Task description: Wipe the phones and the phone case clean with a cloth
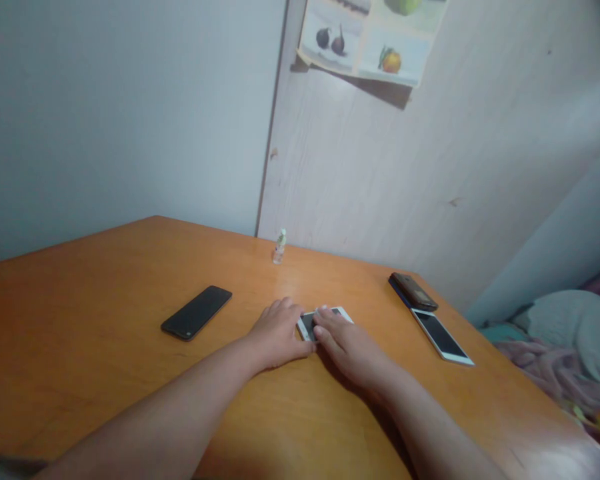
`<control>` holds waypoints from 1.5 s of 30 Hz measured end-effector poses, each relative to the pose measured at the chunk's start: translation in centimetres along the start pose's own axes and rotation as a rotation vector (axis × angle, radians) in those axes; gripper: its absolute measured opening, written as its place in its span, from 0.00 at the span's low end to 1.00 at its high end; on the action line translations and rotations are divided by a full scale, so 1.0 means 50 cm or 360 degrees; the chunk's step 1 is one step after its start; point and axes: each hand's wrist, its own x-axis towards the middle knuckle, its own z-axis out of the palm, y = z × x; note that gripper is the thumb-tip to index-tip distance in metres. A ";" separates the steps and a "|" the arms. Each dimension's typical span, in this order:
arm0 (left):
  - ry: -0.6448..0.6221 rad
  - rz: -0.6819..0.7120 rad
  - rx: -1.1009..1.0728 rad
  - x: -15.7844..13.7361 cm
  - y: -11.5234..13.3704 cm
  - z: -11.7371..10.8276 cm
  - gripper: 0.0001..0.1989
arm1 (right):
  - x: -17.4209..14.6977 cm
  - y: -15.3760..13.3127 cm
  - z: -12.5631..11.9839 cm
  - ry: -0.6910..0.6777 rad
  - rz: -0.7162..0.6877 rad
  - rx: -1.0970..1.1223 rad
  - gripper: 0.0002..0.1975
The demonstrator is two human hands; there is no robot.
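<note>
A white smartphone (343, 312) with a dark screen lies on the table in front of me, partly covered by both hands. My left hand (279, 335) is closed around its left end, thumb on the near side and fingers on the far side. Across the screen rests my right hand (347, 343), its fingers bent and pressed close together. A small pale bit shows at those fingertips; I cannot make out what it is. Beyond the hands stands a small clear bottle (279, 249) with a pale top.
A black smartphone (197, 312) lies to the left on the orange-brown wooden table (105, 300). At the right are a dark brown wallet-like case (414, 292) and another white phone (443, 337). Walls border the far edge; rumpled bedding (560, 347) lies beyond the right edge.
</note>
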 end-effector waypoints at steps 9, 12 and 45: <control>0.0067 -0.0040 -0.0061 -0.001 0.001 0.011 0.38 | 0.029 0.025 0.014 0.0140 0.0202 -0.0062 0.27; 0.0056 -0.0037 -0.0089 -0.002 0.000 0.013 0.40 | 0.025 0.000 0.015 0.0061 -0.0030 0.0001 0.26; -0.0005 -0.0032 -0.0024 -0.001 -0.002 0.002 0.25 | -0.018 -0.019 -0.005 -0.0085 0.0052 0.0054 0.27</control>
